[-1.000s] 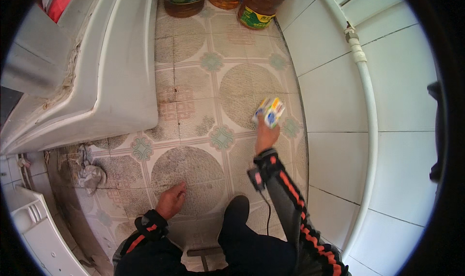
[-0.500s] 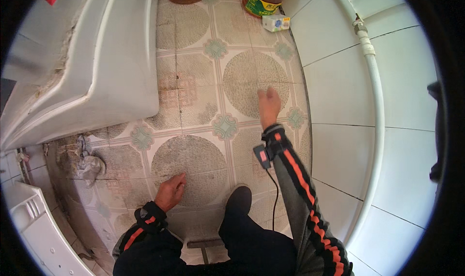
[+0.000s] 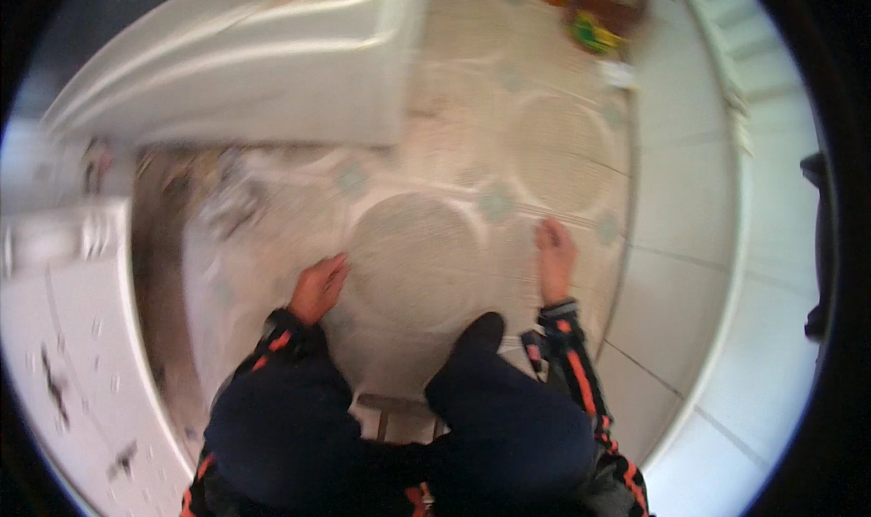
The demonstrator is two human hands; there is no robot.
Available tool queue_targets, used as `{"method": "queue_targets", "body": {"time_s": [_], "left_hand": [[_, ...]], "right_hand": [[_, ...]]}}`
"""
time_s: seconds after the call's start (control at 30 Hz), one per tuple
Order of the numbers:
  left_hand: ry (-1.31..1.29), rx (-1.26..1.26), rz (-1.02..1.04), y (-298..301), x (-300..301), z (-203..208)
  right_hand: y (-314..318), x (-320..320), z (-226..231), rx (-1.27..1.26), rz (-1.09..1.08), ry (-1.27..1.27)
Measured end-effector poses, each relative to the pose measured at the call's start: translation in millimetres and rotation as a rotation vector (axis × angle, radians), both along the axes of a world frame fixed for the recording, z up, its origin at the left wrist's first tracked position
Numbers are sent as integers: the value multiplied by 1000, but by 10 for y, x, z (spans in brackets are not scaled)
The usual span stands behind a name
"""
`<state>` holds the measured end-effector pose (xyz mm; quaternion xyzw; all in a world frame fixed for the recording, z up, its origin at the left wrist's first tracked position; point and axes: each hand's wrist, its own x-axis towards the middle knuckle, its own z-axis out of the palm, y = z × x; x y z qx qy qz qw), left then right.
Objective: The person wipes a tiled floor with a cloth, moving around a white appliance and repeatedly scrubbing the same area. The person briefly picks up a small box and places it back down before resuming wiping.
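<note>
My left hand (image 3: 319, 288) hovers over the patterned floor (image 3: 413, 258) in front of my left knee. Its fingers reach forward, slightly bent, and nothing shows in them. To the right, my right hand (image 3: 555, 256) is above the floor near the tiled wall, its fingers curled in. Blur hides whether anything small is inside it. A crumpled greyish rag (image 3: 231, 207) lies on the floor beyond my left hand, apart from it. Dark bands with orange stripes circle both wrists.
A large white moulded panel (image 3: 272, 82) fills the far left. Bottles of amber liquid (image 3: 603, 14) and a small white box (image 3: 617, 73) stand far right. A white cabinet (image 3: 68, 317) is at left, a low stool (image 3: 395, 404) between my legs, a tiled wall (image 3: 676, 281) at right.
My right hand has drawn back toward my body. The view has turned, so the panel, rag and bottles appear further right, and my legs now show more fully.
</note>
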<state>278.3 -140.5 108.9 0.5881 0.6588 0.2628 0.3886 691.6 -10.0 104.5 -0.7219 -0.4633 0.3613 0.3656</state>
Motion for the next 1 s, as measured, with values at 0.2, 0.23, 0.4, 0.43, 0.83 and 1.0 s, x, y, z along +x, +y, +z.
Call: {"method": "queue_targets", "body": {"time_s": [0.2, 0.23, 0.4, 0.43, 0.83, 1.0], "left_hand": [[295, 124, 180, -252, -651, -130], [348, 163, 231, -286, -763, -153], [571, 330, 394, -269, -1249, -184], [623, 357, 397, -209, -1353, -201], [768, 282, 829, 888, -1551, -806], [938, 268, 763, 934, -1728, -947]], "right_hand": [[-252, -315, 620, -277, 366, 305], [-230, -410, 735, -318, 422, 264], [169, -888, 1360, -283, 1000, 39], [260, -1003, 1468, -256, 1125, 0], [-237, -2490, 975, -430, 1807, 228], [-298, -2417, 713, -592, 1893, 121]]}}
